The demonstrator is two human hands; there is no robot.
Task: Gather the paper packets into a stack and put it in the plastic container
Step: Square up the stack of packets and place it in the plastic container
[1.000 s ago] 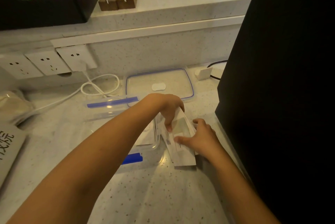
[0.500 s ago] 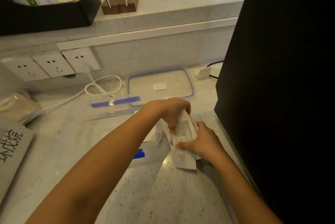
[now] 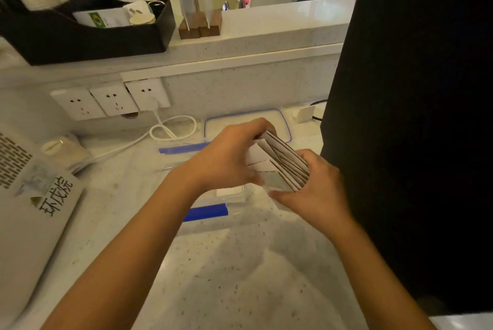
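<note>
Packets: a fanned bunch of thin white and grey paper packets point(image 3: 280, 167), held on edge in the air just above the clear plastic container with blue clip handles point(image 3: 213, 212).
Handling: light and flat, I'd judge; stiff enough to stand on edge, but slick paper faces that could slide past each other and spill out of the fan.
Where to hold: best squeezed across the flat faces, with a finger under the lower edges to square them up.
Left hand point(image 3: 229, 159): curled over the top and near face of the bunch, fingers pressed onto the packets' upper corner.
Right hand point(image 3: 317, 191): cupped against the far face and lower edge, thumb lying along the bottom; pressed against the paper, not spread.
Packets relative to grip: sandwiched between the two palms, upper edges splayed and poking out above both hands.
Container: open on the speckled pale countertop point(image 3: 240, 276), directly beneath the hands; it looks to hold something white already, though I can't tell what.
Lid: the clear, blue-rimmed lid point(image 3: 282, 121) lies flat just behind the container.
</note>
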